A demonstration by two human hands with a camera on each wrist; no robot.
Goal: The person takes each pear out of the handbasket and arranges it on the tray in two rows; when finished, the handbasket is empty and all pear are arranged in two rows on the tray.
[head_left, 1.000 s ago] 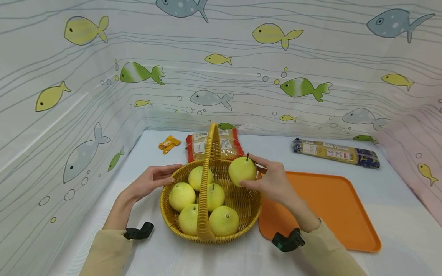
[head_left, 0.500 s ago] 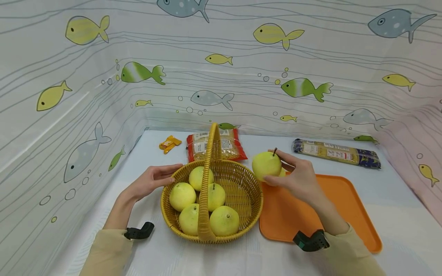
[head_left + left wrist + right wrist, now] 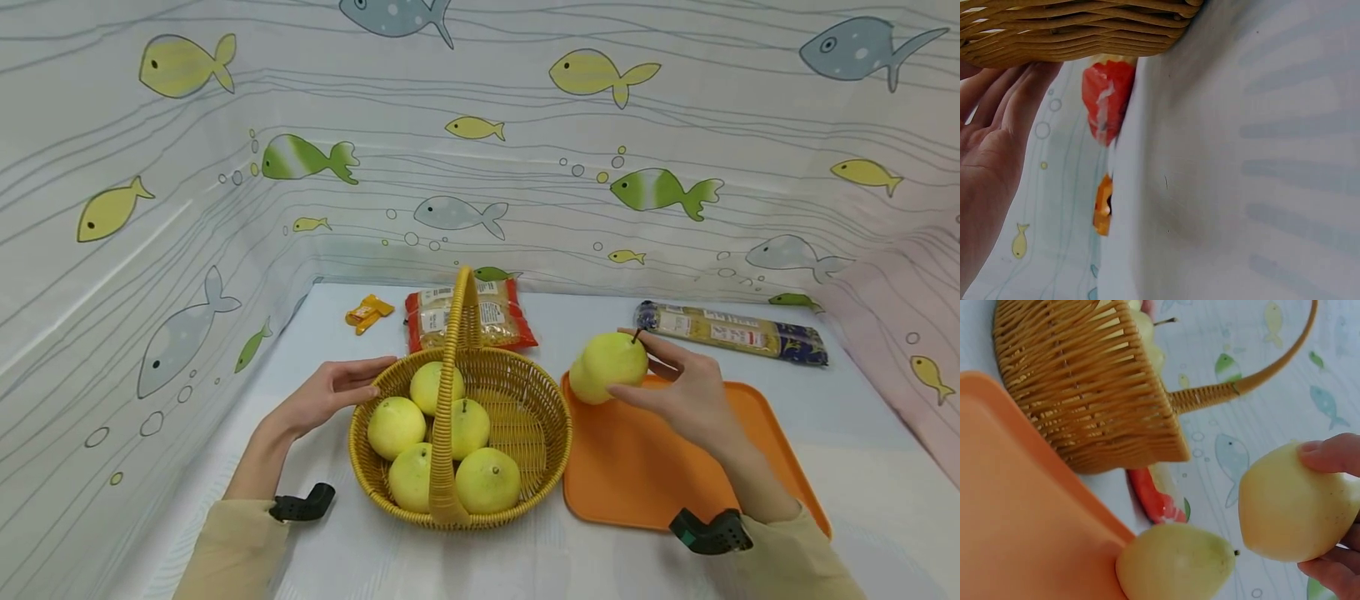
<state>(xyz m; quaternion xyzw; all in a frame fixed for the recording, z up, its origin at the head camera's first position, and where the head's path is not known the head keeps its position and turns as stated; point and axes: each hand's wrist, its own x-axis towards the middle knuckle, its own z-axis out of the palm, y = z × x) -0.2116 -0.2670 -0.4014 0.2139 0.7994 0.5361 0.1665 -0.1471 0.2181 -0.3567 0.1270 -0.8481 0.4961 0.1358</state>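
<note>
A yellow pear [image 3: 618,358] is pinched between thumb and fingers of my right hand [image 3: 693,396], raised above the orange tray [image 3: 630,479]. Behind it, a second pear [image 3: 587,387] sits at the tray's far left corner. In the right wrist view the held pear [image 3: 1291,503] is apart from the pear on the tray [image 3: 1169,562]. My left hand [image 3: 324,397] touches the left rim of the wicker basket [image 3: 522,421] with its fingers extended. Several pears [image 3: 487,481] lie in the basket, mostly on its left and front, partly behind the handle.
Behind the basket lies a red-edged clear bag of food [image 3: 487,321]. Orange wrapped packets [image 3: 367,313] are at the back left. A long packet [image 3: 731,333] with dark blue ends lies behind the tray. Fish-patterned sheeting [image 3: 480,175] encloses the table.
My right hand has carried the pear out of the basket, rightward over the tray. The pear at the tray's corner has come into view. My left hand has stayed on the basket.
</note>
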